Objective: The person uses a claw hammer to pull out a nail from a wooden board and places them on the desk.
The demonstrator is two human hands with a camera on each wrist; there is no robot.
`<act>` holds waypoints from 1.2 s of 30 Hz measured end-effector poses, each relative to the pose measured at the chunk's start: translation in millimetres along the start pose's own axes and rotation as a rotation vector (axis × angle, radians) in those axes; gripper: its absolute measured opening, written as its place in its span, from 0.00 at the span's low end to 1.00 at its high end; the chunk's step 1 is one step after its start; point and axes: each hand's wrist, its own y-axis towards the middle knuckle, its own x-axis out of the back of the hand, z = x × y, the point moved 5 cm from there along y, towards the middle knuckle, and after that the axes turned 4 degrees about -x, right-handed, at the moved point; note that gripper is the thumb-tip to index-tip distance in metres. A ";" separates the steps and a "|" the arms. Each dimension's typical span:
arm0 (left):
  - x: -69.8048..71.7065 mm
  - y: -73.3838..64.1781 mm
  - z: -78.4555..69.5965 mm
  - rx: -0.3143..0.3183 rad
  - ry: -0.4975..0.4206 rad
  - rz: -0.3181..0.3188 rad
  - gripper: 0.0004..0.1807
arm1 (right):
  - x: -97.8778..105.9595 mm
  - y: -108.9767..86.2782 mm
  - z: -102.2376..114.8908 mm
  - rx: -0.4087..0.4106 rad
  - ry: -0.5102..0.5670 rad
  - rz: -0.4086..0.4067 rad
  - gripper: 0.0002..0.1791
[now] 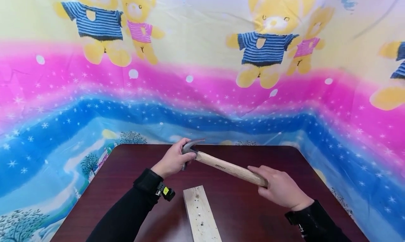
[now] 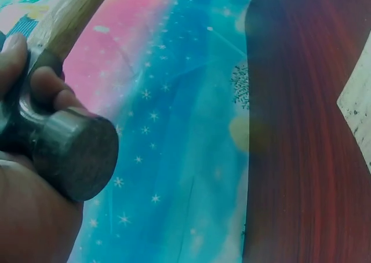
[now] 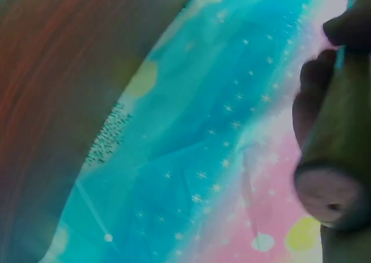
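Apart — left hand (image 1: 172, 159), right hand (image 1: 281, 186) gripping hammer (image 1: 228, 168).

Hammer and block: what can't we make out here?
Hammer head, head view: partly hidden by the left hand.
Handle, head view: partly covered by the right hand.
Lettering, head view: too small to read.
Marks on block, head view: nails or holes, too small to tell.
Block's near end, head view: cut off by the bottom edge.

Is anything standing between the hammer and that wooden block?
Nothing visible does. In the head view, the left hand and right hand hold the hammer at opposite ends, and only dark tabletop shows between it and the wooden block.
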 end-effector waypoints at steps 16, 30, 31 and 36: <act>21.1 2.0 8.4 -0.011 -0.128 -0.229 0.15 | -7.5 -22.8 -21.6 -0.293 0.171 -0.193 0.17; 6.2 0.5 1.4 -0.025 -0.211 -0.160 0.18 | -24.4 2.0 -15.5 -0.008 1.599 0.069 0.30; 5.2 0.1 1.1 -0.022 -0.217 -0.159 0.18 | -25.4 2.4 -15.4 0.003 1.619 0.070 0.30; -1.6 0.3 1.7 -0.004 -0.240 -0.149 0.16 | -32.8 4.3 -16.4 -0.060 1.654 0.086 0.37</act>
